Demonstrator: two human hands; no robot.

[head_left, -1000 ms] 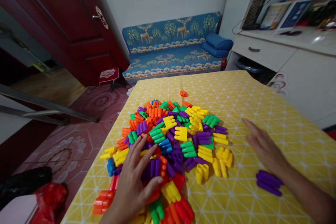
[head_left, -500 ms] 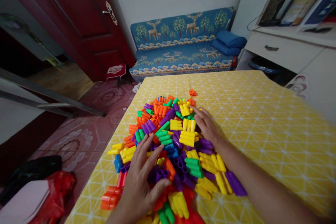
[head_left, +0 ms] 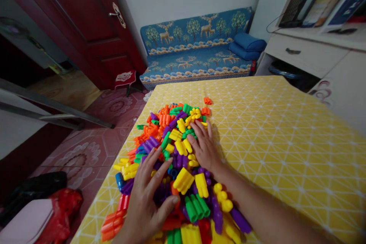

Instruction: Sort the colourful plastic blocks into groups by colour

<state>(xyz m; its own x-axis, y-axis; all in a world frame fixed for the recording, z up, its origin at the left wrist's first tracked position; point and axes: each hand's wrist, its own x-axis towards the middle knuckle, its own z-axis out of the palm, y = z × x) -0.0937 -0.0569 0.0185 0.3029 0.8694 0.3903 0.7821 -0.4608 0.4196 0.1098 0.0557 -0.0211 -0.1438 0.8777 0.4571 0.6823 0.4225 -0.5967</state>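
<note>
A heap of plastic toy building pieces in orange, yellow, green, purple, blue and red covers the near left part of the table. My left hand (head_left: 150, 194) lies over the near left side of the heap, fingers spread, touching pieces. Against the heap's right side rests my right hand (head_left: 203, 145), its fingers apart on yellow and green pieces. Between the hands are a yellow piece (head_left: 183, 180) and a green piece (head_left: 197, 207). An orange piece (head_left: 207, 101) lies apart, beyond the far end of the heap.
A yellow patterned cloth (head_left: 274, 141) covers the table. Behind it stands a blue sofa (head_left: 185, 51). At the right is a white cabinet (head_left: 309, 55); at the left are a red door (head_left: 85, 19), a small stool (head_left: 126, 78) and a red bag (head_left: 68, 209) on the floor.
My right hand has moved left against the heap, and pieces there have shifted and tumbled leftward and toward me. My left hand stays nearly in place. The view has moved slightly.
</note>
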